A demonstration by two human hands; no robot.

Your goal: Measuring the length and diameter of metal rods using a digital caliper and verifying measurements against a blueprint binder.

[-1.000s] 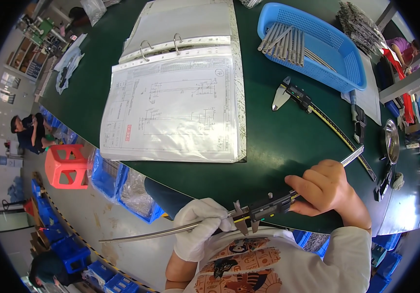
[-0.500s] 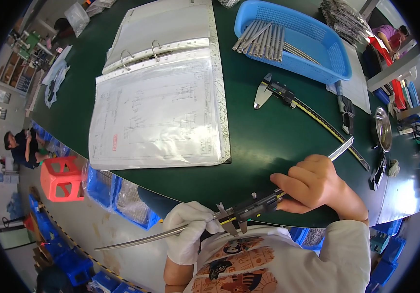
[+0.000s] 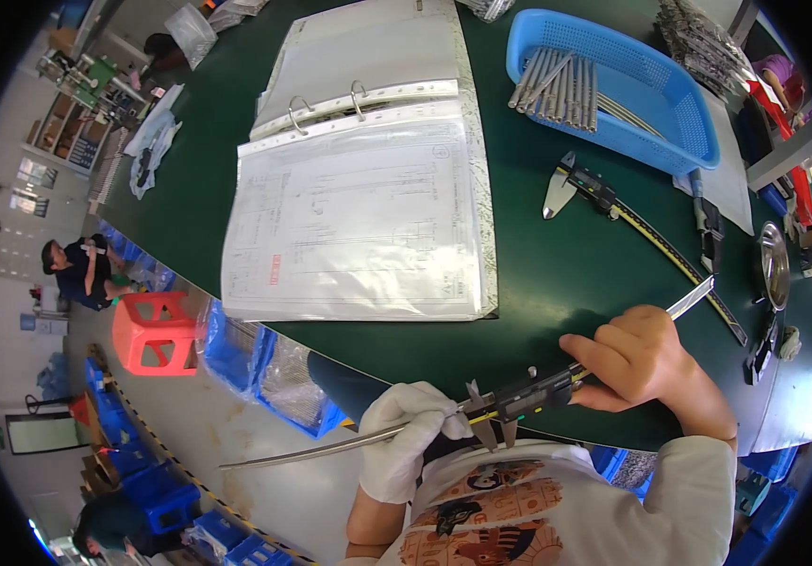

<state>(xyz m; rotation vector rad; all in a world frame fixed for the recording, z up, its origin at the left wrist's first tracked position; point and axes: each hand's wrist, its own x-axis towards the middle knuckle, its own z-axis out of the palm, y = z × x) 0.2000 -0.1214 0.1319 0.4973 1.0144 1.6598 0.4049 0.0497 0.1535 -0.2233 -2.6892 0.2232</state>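
Observation:
My left hand [image 3: 400, 440], in a white glove, is closed around a long thin metal rod [image 3: 302, 456] that sticks out to the left past the table edge. My bare right hand [image 3: 637, 360] grips a digital caliper [image 3: 527, 397] by its beam, which slants up to the right. The caliper's jaws are by the rod's right end, close to my gloved fingers; whether they touch the rod I cannot tell. A second digital caliper [image 3: 604, 195] lies on the green table beyond my right hand.
An open ring binder [image 3: 359, 231] with a drawing lies ahead. A blue basket [image 3: 681, 121] holds several metal rods [image 3: 557, 92]. At right are a micrometer [image 3: 709, 226] and a metal bowl [image 3: 773, 269]. Left of the table stand a red stool [image 3: 156, 332] and blue bins [image 3: 233, 349]; other people are further off.
The whole scene has shifted right in the picture as my head turned. Both hands keep their hold on the rod and caliper. More of a person at the lower left now shows.

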